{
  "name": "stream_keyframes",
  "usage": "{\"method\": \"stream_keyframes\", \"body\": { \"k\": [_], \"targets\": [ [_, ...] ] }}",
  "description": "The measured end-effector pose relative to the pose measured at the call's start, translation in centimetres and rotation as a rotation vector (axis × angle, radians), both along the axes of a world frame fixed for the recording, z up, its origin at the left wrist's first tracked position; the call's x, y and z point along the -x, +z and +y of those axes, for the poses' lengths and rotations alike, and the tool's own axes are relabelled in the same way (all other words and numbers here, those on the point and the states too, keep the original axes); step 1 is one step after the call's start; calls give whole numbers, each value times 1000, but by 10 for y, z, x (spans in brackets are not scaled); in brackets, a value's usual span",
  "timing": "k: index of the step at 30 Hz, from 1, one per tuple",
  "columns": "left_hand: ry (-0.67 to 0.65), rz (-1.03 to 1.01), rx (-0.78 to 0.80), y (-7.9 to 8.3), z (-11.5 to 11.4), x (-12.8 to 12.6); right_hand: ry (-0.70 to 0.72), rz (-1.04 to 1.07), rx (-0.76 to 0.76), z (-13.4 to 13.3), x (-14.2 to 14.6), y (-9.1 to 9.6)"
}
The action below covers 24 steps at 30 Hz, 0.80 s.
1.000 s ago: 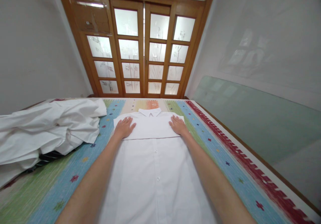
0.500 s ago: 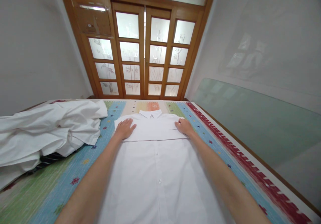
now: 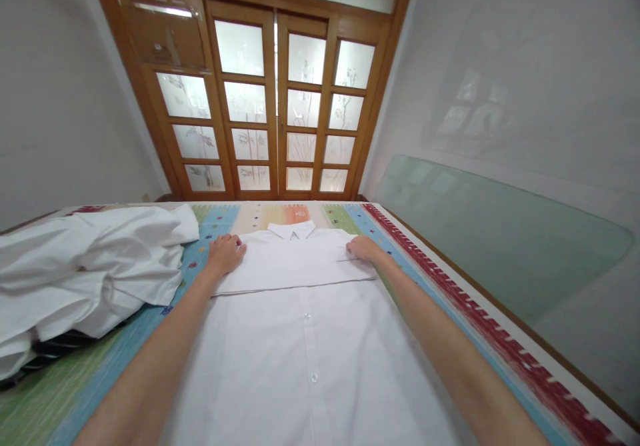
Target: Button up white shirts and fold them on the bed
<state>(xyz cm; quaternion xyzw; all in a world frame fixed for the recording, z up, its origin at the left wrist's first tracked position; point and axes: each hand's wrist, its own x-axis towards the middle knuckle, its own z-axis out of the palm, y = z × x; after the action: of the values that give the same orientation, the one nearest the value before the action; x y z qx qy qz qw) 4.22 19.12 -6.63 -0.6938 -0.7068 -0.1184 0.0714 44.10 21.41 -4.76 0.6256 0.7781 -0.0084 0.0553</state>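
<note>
A white button-up shirt (image 3: 280, 346) lies spread out in front of me, its collar (image 3: 291, 230) at the far end. A straight-edged fold of white cloth (image 3: 290, 263) crosses its chest. My left hand (image 3: 227, 254) is at the left shoulder edge, fingers curled down over the cloth. At the opposite shoulder, my right hand (image 3: 365, 247) is closed on the fabric, with small creases running from its fingertips. Both thumbs face inward. The lower end of the shirt runs out of view between my forearms.
Another white garment (image 3: 95, 259) lies crumpled on the left, with dark striped cloth (image 3: 55, 349) under it. A patterned, multicoloured cover (image 3: 440, 293) spreads beneath everything. A glass-like panel (image 3: 490, 226) leans along the right wall. Wooden doors with frosted panes (image 3: 275, 99) stand beyond.
My left hand has slid outward to the shirt's left shoulder edge, and its fingers have curled. My right hand stays at the right shoulder. The whole view has shifted slightly.
</note>
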Motion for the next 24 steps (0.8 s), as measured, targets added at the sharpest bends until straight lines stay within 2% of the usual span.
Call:
{"method": "stream_keyframes", "body": {
  "k": [6, 11, 15, 17, 20, 22, 24],
  "targets": [
    [77, -15, -14, 0, 0, 5, -118, 104, -16, 0, -5, 1],
    [103, -71, -29, -3, 1, 7, -275, 287, -139, -2, -4, -5],
    [87, -26, -24, -2, 0, 8, -328, 248, -194, -13, 4, -12],
    [97, 16, -50, 1, -3, 5, -338, 185, -284, -20, 10, -16],
    [100, 45, -104, 7, -9, -9, -266, 127, -416, -24, 20, -23],
    [55, 32, -88, 8, -13, -24, -134, 139, -379, -21, 26, -29],
    [6, 5, -21, 4, -17, -40, 9, 150, -270, -17, 30, -37]
  ]
}}
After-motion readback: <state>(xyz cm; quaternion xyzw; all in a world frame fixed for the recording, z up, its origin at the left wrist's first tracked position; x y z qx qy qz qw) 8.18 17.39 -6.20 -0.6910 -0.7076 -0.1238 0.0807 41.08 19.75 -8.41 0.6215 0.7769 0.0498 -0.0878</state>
